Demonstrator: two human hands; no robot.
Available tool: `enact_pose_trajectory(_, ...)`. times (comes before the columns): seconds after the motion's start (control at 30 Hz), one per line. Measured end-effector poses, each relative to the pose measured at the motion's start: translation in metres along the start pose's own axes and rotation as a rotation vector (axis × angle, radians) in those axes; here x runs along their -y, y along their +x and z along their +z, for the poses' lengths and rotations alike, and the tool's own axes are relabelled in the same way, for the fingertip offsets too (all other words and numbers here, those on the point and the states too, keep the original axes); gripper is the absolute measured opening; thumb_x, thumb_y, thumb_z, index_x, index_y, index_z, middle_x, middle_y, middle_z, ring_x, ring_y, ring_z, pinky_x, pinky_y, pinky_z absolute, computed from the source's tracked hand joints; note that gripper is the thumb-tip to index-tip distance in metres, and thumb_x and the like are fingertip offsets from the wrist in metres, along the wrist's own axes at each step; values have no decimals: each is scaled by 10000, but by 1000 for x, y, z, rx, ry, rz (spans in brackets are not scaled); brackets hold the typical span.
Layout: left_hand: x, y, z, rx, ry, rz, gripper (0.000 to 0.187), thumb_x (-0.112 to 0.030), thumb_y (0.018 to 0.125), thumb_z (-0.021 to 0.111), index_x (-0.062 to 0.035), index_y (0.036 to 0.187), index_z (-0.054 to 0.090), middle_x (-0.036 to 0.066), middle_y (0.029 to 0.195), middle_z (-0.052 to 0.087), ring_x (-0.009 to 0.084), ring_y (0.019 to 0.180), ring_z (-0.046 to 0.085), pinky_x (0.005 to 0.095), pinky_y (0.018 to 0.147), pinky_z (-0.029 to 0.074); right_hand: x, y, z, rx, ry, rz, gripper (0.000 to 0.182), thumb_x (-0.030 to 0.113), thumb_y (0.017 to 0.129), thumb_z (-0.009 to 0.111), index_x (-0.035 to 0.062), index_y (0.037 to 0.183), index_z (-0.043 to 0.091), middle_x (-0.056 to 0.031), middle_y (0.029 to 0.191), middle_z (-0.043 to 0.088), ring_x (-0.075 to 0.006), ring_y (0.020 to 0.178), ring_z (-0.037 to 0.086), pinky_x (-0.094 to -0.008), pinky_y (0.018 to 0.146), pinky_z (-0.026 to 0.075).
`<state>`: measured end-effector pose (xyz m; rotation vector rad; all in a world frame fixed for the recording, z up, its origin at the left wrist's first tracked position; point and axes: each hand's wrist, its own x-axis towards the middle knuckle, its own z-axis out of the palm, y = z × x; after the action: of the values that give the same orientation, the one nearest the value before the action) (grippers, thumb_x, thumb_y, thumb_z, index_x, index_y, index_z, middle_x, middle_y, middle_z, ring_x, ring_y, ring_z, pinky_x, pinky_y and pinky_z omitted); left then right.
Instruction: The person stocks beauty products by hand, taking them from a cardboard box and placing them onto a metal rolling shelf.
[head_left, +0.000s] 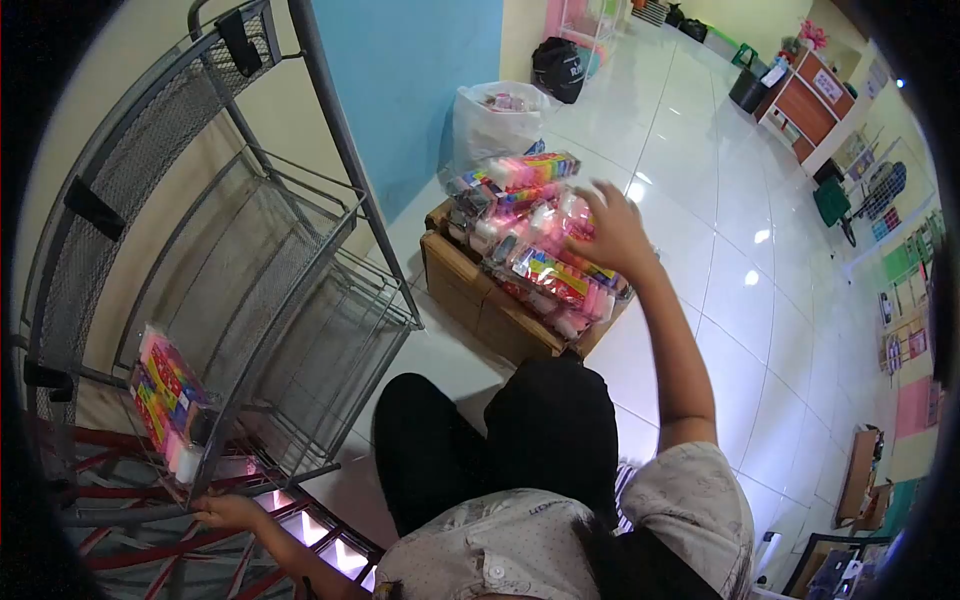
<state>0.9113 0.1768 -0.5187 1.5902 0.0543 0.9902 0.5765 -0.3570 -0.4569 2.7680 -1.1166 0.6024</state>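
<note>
My left hand [228, 511] is at the lower front rail of a grey metal mesh rack [290, 285], fingers curled at the bar. Just above it, a few colourful clear-wrapped packs [168, 395], pink and white at their ends, stand on the rack's shelf. My right hand [613, 232] is over the right side of a cardboard box [470, 300], fingers apart and holding nothing. Heaped in the box are several similar plastic-wrapped packs [550, 275] with red, yellow and rainbow labels; my fingertips overlap the pink ones in this view.
Behind the box stands a white plastic bag [490, 125] with more packs inside. A black bag [558, 70] lies farther back by the wall. White floor tiles [740, 330] stretch to the right, toward a wooden cabinet [808, 100] and shelves of goods. My knees are close to the box.
</note>
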Motion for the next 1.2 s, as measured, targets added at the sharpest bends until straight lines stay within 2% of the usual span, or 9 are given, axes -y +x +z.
enact_pose_trajectory(0.1,18,5,-6,-17,-6,-43,474,-289,1040,363,158,1175,443,246,1016,589,266,882,604,341,805,498,-28,-28,7,322,90,134,913,637,629,720,181,1380,475,-190,1436,395,-382,1323,391,-552,1069,324)
enact_pose_trajectory(0.3,43,11,-8,-113,153,-37,409,-243,1031,389,135,1140,498,230,1011,580,234,885,550,361,825,455,-33,-21,18,337,-10,178,1013,672,614,717,204,1449,387,-180,1476,350,-366,1356,351,-573,1054,322)
enact_pose_trajectory(0.5,4,-17,3,-82,43,178,461,-188,986,503,74,1337,357,253,1343,403,288,1173,492,371,985,402,-35,-18,28,309,-67,127,1179,516,476,841,245,1490,304,-189,1400,417,-370,1290,412,-568,997,347)
enact_pose_trajectory(0.53,-7,-21,5,-50,14,206,615,-202,971,546,42,1426,211,263,1464,243,351,1315,371,428,1076,326,-37,-15,26,311,-46,125,1188,499,465,849,252,1491,302,-187,1386,429,-370,1279,421,-566,988,351)
enact_pose_trajectory(0.67,-16,-32,6,-201,291,707,641,-194,932,612,-52,1430,235,283,1409,301,425,1299,381,530,1053,363,-30,-6,3,258,-23,151,1131,487,496,837,254,1478,326,-182,1318,492,-369,1249,447,-545,978,362)
enact_pose_trajectory(0.8,-41,-90,17,116,182,1071,563,-175,938,559,-65,1408,268,305,1419,280,464,1329,313,621,1047,315,-7,5,-23,358,54,188,1064,455,540,810,201,1467,353,-199,1293,516,-370,1229,472,-509,1004,364)
enact_pose_trajectory(0.93,-74,-155,28,732,-230,820,296,-150,811,647,-95,1077,529,278,1357,375,480,1325,311,632,1098,199,59,2,-59,319,589,-262,1016,400,536,802,145,1435,404,-199,1270,523,-366,1202,493,-431,1039,362)
enact_pose_trajectory(1.0,-95,-156,35,701,-240,910,257,-160,809,645,-168,1052,564,227,1370,392,447,1349,295,623,1124,132,126,1,-110,368,654,-505,1000,375,533,798,129,1425,416,-201,1240,533,-366,1186,502,-419,1043,359)
enact_pose_trajectory(1.2,-134,-64,33,388,-13,766,188,-118,838,589,-98,1021,626,200,1306,495,403,1318,368,584,1125,164,279,38,-140,327,539,-715,976,435,532,790,80,1378,458,-204,1201,571,-360,1154,533,-449,1003,395)
